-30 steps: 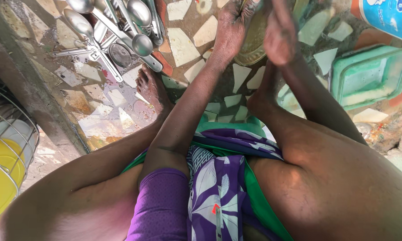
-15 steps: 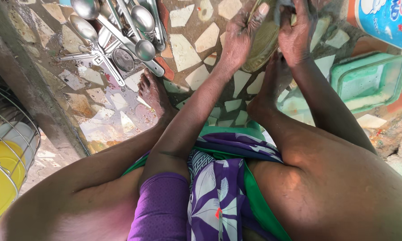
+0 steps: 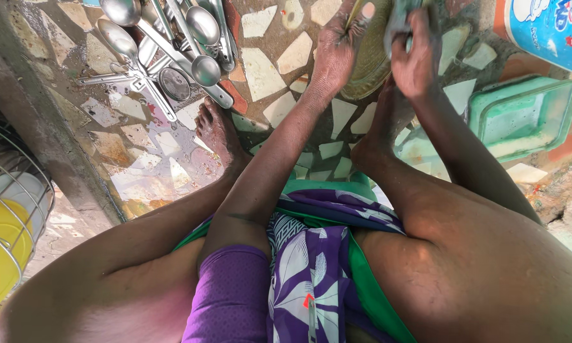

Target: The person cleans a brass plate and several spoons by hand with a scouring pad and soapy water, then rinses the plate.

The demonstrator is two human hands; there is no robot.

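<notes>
A brass-coloured metal dish (image 3: 371, 60) is tilted on edge over the mosaic floor near the top middle. My left hand (image 3: 334, 54) grips its left rim. My right hand (image 3: 415, 54) is closed on a grey-green scrubbing pad (image 3: 400, 19) and presses it against the dish's face. Both hands are wet and grimy. My bare feet rest on the floor, one (image 3: 217, 130) left of my forearm, the other (image 3: 378, 136) under the dish.
A heap of steel spoons and ladles (image 3: 171, 47) lies on the floor at upper left. A green plastic tub (image 3: 524, 114) sits at right below a blue-and-white packet (image 3: 552, 25). A wire basket (image 3: 9, 209) with a yellow plate stands at far left.
My right hand has shifted over the dish's face with the pad, rubbing up and down. The left hand has kept its hold on the rim.
</notes>
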